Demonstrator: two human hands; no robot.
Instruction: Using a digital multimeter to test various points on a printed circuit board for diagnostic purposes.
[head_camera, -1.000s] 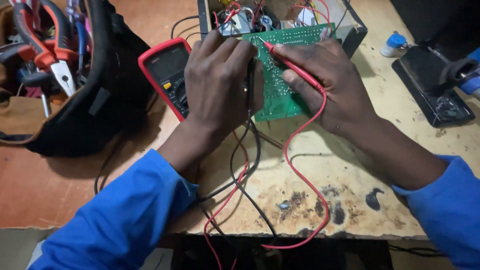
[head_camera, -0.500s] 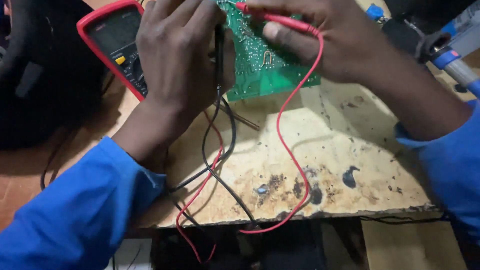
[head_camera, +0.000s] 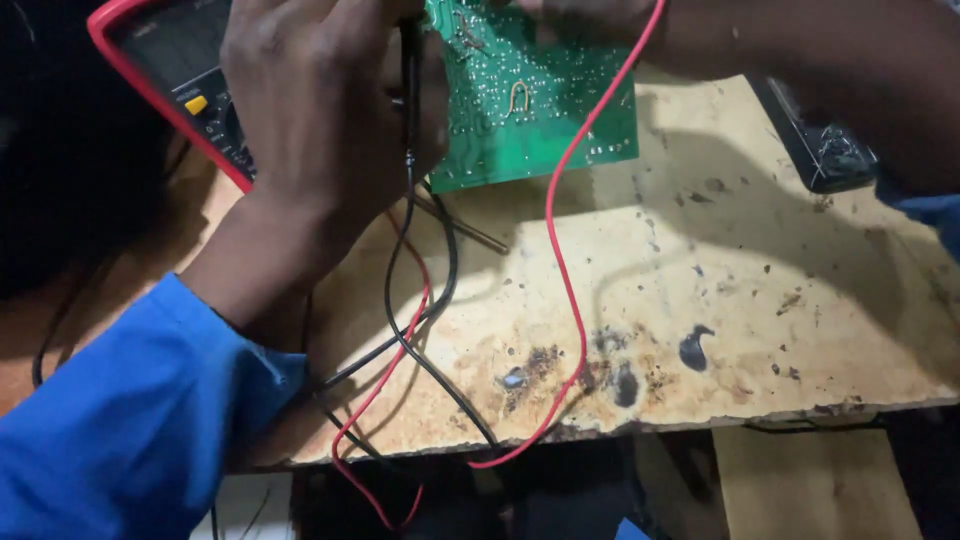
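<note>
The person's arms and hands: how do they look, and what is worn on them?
Both arms wear bright blue long sleeves. The left sleeve ends above the wrist, leaving the left hand bare, without glove, ring or watch. Of the right sleeve only a blue edge shows. The right hand is mostly out of frame.

We read place as electronics repair workshop. Scorched, stained wooden benchtop (head_camera: 760, 300) fills centre, burn spots toward 6 o'clock. Red-cased multimeter (head_camera: 165, 75) at 10 o'clock, green circuit board (head_camera: 540, 100) solder side up at 12 o'clock, red test lead (head_camera: 560, 270) and black test lead (head_camera: 405, 250) trailing to 6 o'clock.
</note>
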